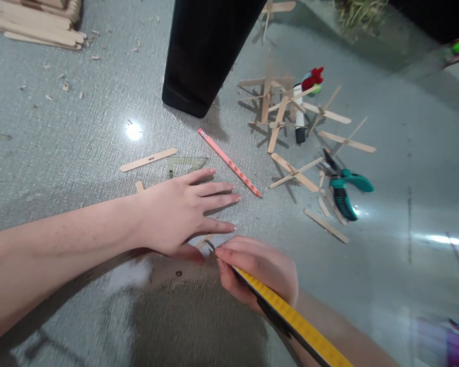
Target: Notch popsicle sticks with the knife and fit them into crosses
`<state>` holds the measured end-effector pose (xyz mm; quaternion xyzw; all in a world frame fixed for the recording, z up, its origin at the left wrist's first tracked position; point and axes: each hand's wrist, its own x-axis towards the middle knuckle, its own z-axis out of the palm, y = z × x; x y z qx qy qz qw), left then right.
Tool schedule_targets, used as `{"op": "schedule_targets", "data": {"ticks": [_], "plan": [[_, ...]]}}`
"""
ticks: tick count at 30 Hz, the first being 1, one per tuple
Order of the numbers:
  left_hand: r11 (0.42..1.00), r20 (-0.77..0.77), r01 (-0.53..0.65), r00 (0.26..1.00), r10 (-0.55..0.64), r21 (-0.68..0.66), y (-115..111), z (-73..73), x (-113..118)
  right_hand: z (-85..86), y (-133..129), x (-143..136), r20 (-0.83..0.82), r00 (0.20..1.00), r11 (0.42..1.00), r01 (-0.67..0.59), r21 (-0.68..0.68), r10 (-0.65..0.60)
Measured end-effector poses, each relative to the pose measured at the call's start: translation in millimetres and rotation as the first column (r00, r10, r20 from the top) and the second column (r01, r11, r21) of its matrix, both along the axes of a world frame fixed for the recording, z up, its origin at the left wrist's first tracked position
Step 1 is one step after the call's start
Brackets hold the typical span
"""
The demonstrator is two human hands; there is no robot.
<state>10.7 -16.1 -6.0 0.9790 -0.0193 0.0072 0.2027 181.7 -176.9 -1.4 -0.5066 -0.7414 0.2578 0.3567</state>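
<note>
My left hand (179,209) lies flat on the table with its fingers spread. A wooden craft stick (204,240) shows by its thumb, mostly hidden under the hand. A rounded stick end (139,187) peeks out behind the wrist; I cannot tell if it is the same piece. Closed around a yellow utility knife (290,312), my right hand (262,262) rests beside the left fingertips. The knife's blade tip is at the stick by the left thumb. Beyond the left hand are a slotted craft stick (149,159), a clear set square (187,162) and a pink pencil (229,162).
A tall black object (210,51) stands at the top middle. Crossed stick pieces (279,120), a white marker (299,114) and teal-handled pliers (344,186) lie to the right. Stacked craft sticks (34,30) are at the upper left, with wood chips scattered nearby.
</note>
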Motion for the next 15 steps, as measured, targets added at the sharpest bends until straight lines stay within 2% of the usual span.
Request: {"op": "schedule_targets", "data": {"ticks": [4,10,15], "plan": [[1.0,-0.038,-0.001,0.999,0.0,-0.025,0,0.6,0,1.5,2,-2,-0.028,0.999,1.0,0.016,0.016,-0.015],[1.0,0.055,-0.003,0.998,0.004,-0.011,0,-0.5,0,7.6,10,-6,-0.031,0.999,0.999,0.024,0.044,-0.023],[1.0,0.081,0.0,0.997,0.001,-0.008,1,-1.9,0,5.3,9,-6,-0.052,0.998,0.998,0.03,0.052,-0.028]]}}
